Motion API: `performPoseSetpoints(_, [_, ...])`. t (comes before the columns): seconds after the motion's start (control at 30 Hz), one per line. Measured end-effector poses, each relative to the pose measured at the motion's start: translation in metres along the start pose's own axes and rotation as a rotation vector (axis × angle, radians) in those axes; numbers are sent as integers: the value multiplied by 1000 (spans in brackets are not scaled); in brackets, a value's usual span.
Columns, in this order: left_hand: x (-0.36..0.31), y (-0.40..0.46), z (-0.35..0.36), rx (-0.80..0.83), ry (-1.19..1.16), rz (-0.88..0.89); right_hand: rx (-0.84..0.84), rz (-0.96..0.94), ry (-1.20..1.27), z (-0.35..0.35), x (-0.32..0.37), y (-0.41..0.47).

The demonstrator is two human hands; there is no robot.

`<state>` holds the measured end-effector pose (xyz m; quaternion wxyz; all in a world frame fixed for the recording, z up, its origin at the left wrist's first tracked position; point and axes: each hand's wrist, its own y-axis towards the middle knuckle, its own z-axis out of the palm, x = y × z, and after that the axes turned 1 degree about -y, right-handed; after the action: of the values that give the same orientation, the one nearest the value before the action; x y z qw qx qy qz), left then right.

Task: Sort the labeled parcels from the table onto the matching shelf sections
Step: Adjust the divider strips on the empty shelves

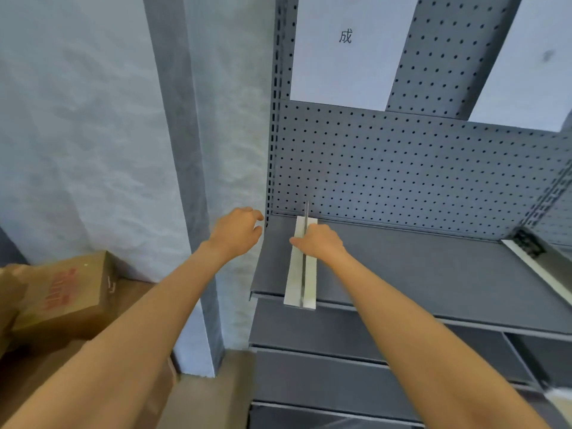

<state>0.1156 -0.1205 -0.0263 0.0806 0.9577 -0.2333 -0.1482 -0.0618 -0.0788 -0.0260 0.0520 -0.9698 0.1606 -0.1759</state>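
Grey metal shelving fills the right half of the head view, backed by a perforated panel on which white paper sheets are hung — one sheet carries printed characters. To the left a pale textured wall and a grey vertical post are seen, with brown cardboard boxes stacked low in the left corner; red print is visible on one box, too blurred to read.

On the upper shelf a white divider strip with a thin metal upright along its middle is laid from the back panel to the front edge, near the shelf's left end. The right hand is placed on this divider about midway along it, fingers curled over the upright — whether the upright is truly gripped or only rested upon cannot be told. The left hand is held just beside the shelf's left edge, fingers loosely bent and nothing held in it.

Lower shelves are seen beneath. No labeled parcel can be made out on the shelf or in either hand.
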Motion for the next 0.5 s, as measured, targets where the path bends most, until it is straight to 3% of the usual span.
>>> performPoseSetpoints(0.23, [8, -5, 29, 84, -44, 87, -85, 185, 19, 25, 19, -22])
performPoseSetpoints(0.5, [-18, 2, 52, 126, -92, 153, -154, 204, -14, 11, -10, -39])
